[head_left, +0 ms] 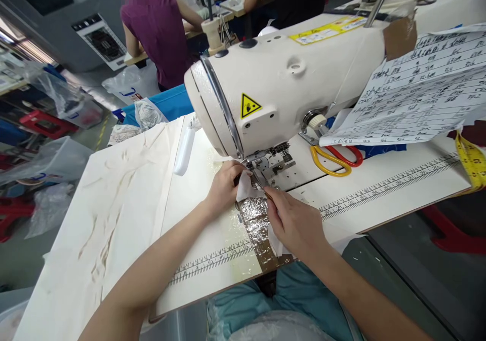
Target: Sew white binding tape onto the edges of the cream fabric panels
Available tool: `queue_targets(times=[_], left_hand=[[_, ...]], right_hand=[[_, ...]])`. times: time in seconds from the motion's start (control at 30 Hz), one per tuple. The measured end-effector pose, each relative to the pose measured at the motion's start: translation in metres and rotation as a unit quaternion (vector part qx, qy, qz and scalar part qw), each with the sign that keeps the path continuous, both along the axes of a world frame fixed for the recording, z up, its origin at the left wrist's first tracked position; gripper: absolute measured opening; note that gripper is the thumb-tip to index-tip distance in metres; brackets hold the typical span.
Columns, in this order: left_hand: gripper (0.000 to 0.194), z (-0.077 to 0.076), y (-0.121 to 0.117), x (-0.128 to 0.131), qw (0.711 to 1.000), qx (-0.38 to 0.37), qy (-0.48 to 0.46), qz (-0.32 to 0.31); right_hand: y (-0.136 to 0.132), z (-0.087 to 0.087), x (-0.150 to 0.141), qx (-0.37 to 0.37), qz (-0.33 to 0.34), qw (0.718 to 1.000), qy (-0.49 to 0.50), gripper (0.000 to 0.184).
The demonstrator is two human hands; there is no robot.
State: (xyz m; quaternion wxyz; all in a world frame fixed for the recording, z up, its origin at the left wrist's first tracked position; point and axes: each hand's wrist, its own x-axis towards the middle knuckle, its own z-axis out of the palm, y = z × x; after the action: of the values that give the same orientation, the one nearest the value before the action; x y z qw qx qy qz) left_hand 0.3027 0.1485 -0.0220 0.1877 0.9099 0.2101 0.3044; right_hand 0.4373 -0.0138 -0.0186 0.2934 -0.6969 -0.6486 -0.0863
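A white sewing machine (281,92) stands on the table, its presser foot and needle area (252,166) low at the left end of the head. My left hand (227,186) is closed beside the needle area, fingertips pinching white fabric (247,188). My right hand (294,219) is closed just right of it, the fabric's lower end hanging out under its fingers. A thin metal piece (261,178) runs from the needle area to the right fingertips; whether it is held or part of the machine, I cannot tell. Shiny tape (256,217) covers the table between my hands.
Yellow-and-red-handled scissors (330,159) lie right of the needle area, under a handwritten sheet (421,92). A printed ruler (379,191) follows the front edge; a yellow tape measure (471,161) hangs at right. Pale fabric (114,199) spreads leftward. A person in purple (159,32) sits beyond.
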Motion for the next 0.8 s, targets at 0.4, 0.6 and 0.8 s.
queue_targets(times=[0.4,0.6,0.8], left_hand=[[0.012,0.0057,0.0021,-0.0002,0.996,-0.083,-0.001,0.021],[0.013,0.0050,0.0007,0.0003,0.997,-0.070,-0.017,0.033],[0.008,0.0014,0.0011,-0.0003,0.999,0.032,-0.003,0.008]], right_hand=[[-0.0006,-0.0017,-0.0005,0.010,-0.003,1.000,0.002,0.029],[0.0003,-0.0002,-0.0013,-0.005,-0.017,1.000,-0.001,0.030],[0.0014,0.0012,-0.0012,-0.018,-0.018,1.000,-0.003,0.030]])
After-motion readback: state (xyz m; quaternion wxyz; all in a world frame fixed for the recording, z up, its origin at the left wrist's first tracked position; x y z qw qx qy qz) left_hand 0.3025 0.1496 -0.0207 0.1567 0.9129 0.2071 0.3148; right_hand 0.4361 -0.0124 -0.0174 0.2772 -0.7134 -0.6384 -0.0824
